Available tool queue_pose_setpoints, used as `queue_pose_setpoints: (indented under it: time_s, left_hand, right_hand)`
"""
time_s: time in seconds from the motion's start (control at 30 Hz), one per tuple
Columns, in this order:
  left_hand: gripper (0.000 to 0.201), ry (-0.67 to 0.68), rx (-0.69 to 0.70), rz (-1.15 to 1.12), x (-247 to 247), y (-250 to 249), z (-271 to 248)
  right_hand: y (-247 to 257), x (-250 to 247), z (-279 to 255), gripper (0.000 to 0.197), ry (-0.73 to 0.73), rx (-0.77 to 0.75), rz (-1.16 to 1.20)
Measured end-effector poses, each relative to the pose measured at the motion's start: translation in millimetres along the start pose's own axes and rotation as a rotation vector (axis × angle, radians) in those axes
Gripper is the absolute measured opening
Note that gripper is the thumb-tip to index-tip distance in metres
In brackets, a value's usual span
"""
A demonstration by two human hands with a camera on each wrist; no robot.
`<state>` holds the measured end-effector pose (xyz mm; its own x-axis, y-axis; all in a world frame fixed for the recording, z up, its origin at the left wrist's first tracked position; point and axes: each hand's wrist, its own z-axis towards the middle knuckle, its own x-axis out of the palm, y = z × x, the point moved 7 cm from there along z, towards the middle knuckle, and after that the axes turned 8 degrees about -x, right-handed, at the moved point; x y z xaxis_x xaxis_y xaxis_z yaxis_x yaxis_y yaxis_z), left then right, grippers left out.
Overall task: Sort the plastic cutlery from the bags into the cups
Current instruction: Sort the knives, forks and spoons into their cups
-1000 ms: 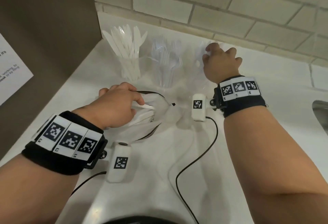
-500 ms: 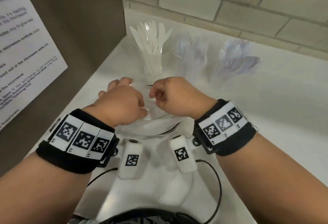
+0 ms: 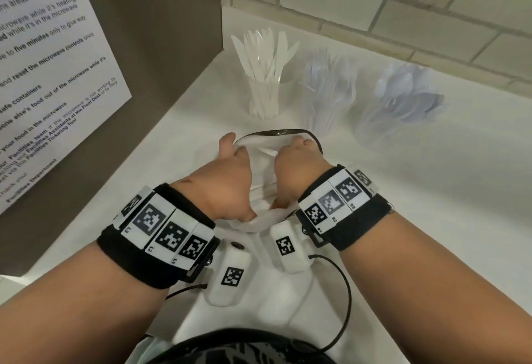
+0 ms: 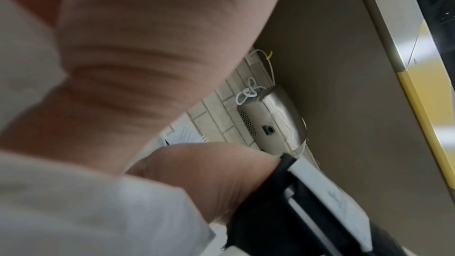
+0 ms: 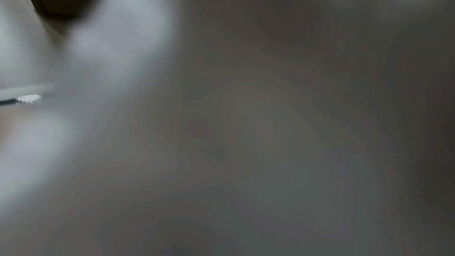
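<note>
left hand [image 3: 227, 188] grips clear plastic bag [image 3: 263, 159] rim | right hand [image 3: 296, 170] reaches inside, grasp hidden | three clear plastic cups [image 3: 264, 98] beyond, across white worktop [image 3: 431, 190]

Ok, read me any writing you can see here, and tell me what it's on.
Paper notice on the brown panel, cut off at its left edge:
"five minutes"
"reset the microwave controls once"
"food out of the microwave while it's"
"your food in the microwave"
"Facilities Department"
Wristband markers: square codes; the tiny labels are unreadable.
</note>
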<state>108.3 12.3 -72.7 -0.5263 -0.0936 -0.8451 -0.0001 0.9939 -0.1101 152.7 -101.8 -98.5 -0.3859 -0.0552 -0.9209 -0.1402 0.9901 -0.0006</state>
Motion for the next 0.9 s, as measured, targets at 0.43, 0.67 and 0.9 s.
queue_pose_setpoints:
  time_s: [0.43,0.67,0.9]
  left_hand:
    - [0.097,-0.039,0.000,-0.078,1,6,5]
    - [0.094,-0.029,0.006,-0.007,7,6,7]
    - [0.090,-0.020,0.026,-0.014,3,10,10]
  right_hand:
    - [1,-14,-25,0.079,0.096,-0.198,-0.085]
    - [0,-8,-29,0.069,0.146,-0.133,-0.094]
    - [6,-9,-26,0.083,-0.035,-0.153,-0.050]
